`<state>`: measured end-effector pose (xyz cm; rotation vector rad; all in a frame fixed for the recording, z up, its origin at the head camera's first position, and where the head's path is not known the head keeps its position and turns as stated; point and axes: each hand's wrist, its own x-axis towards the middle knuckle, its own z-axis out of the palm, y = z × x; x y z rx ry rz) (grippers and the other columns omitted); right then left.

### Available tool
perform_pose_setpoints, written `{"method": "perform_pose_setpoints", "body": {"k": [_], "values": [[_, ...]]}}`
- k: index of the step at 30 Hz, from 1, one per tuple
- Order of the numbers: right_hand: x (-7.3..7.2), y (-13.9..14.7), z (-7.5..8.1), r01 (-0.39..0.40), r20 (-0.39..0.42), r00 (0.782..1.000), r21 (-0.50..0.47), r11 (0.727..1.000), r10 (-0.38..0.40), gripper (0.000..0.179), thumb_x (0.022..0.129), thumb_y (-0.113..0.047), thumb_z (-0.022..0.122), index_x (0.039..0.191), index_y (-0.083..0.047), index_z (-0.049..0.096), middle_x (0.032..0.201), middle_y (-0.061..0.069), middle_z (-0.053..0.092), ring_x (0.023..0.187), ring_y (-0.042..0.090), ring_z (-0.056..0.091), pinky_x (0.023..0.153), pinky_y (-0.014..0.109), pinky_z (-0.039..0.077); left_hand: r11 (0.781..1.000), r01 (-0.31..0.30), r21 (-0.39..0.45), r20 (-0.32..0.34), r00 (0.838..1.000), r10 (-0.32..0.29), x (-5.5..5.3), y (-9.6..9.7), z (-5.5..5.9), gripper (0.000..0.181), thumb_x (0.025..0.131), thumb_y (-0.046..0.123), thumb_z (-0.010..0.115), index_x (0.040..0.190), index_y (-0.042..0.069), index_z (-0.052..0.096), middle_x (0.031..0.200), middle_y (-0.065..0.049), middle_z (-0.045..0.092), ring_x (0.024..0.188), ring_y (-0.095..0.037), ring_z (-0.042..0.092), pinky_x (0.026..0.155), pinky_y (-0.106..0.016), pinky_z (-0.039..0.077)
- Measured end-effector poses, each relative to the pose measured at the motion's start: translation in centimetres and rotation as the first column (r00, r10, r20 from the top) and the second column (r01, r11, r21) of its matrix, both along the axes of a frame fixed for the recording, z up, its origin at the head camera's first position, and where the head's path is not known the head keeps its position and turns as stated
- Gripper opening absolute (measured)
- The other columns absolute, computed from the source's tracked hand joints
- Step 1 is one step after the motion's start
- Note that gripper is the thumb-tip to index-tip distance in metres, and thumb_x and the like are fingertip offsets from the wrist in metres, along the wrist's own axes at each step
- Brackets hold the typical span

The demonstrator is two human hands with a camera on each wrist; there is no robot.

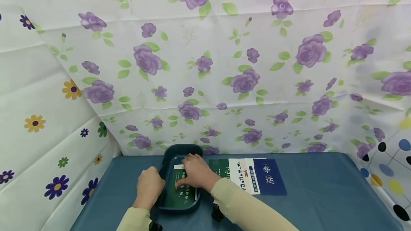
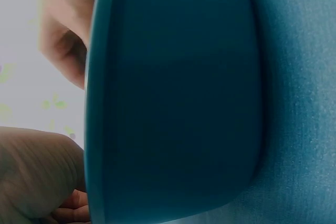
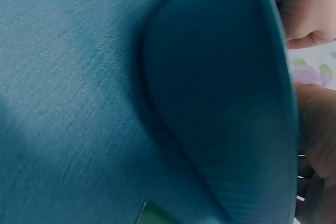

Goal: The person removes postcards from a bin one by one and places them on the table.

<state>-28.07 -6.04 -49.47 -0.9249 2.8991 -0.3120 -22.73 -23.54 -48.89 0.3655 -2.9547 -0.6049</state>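
A dark teal tray with raised walls lies on the table, green cards with white lettering inside it. My left hand grips the left rim, its fingers curled over the edge. In the left wrist view that hand shows at the lower left, beside the tray's outer wall. Over the tray, my right hand rests on the cards with thumb and fingers spread, hiding part of them. The right wrist view has its fingers partly hidden behind the tray wall.
Right of the tray, a row of overlapping cards lies on the blue tabletop: green, white and dark blue. A flowered curtain hangs close behind the table, with more patterned cloth at both sides.
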Motion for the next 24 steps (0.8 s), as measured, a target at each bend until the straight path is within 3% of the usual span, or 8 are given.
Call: {"method": "perform_pose_setpoints", "body": {"k": [8,14,24], "values": [[-0.5,-0.8,-0.6,-0.003,0.014,1.0,0.095,0.995,0.002,0.098,0.062,-0.076,0.062,0.138,-0.016,0.044,0.143,0.003,0.045,0.133,0.021,0.042,0.105,0.039,0.038,1.0,0.001,0.001,0.0,1.0,-0.001,-0.2,-0.2,-0.2,0.009,0.076,0.006,0.062,0.069,0.002,0.06,0.061,-0.014,0.06,0.051,-0.024,0.058,0.042,-0.034,0.04],[-0.6,-1.1,-0.8,0.017,0.003,1.0,0.176,0.984,-0.018,0.091,0.055,-0.077,0.066,0.124,-0.018,0.054,0.115,-0.001,0.062,0.105,0.018,0.059,0.088,0.036,0.049,1.0,-0.005,0.005,0.008,1.0,0.005,-0.2,-0.1,-0.1,0.009,0.076,0.005,0.061,0.068,0.003,0.06,0.061,-0.014,0.06,0.051,-0.023,0.056,0.042,-0.034,0.039],[-0.8,-1.3,-1.5,0.027,-0.069,0.998,0.244,0.969,-0.01,0.085,0.051,-0.076,0.069,0.114,-0.021,0.06,0.102,-0.004,0.064,0.09,0.016,0.062,0.079,0.035,0.051,1.0,-0.013,0.009,0.001,1.0,0.013,-0.1,0.0,0.0,0.012,0.076,0.003,0.06,0.064,0.005,0.058,0.058,-0.011,0.057,0.049,-0.019,0.053,0.042,-0.033,0.037]]}}
